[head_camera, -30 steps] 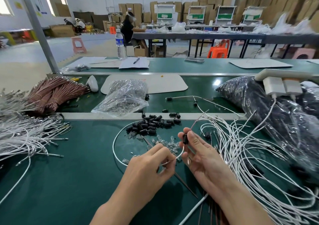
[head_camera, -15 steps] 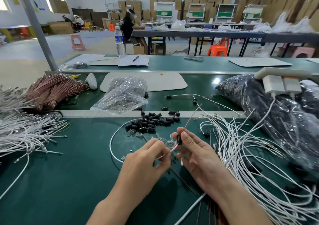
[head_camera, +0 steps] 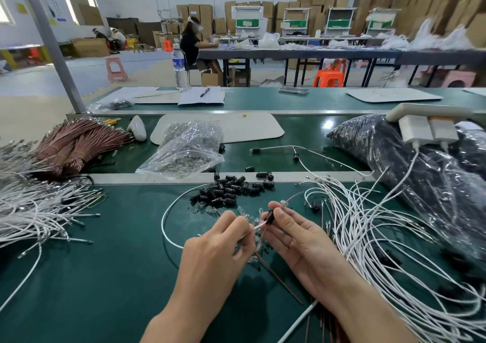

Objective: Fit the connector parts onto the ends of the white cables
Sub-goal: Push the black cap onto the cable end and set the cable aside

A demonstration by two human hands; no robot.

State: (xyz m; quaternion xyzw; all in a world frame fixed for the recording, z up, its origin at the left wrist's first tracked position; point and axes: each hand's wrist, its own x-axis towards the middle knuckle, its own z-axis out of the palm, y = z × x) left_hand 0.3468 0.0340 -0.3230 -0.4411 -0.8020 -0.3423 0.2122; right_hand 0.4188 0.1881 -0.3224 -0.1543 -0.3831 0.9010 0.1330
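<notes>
Connector [head_camera: 270,216], black, long axis tilted up-right, lower end toward white cable [head_camera: 259,226] tip; right hand [head_camera: 297,240] palm-up, grip pinching it; left hand [head_camera: 218,248] knuckles-up, grip pinching cable, above worktop [head_camera: 105,277].

The black connector part [head_camera: 269,217] in the right hand [head_camera: 297,240] is glossy plastic; the white cable [head_camera: 259,226] in the left hand [head_camera: 210,258] has a smooth, satin sheath. Beneath both hands, the green bench top [head_camera: 105,277] is smooth, with a faint sheen.

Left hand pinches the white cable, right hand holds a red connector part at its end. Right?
Not red: in the head view the connector part in the right hand is black. The left hand does pinch the white cable.
</notes>
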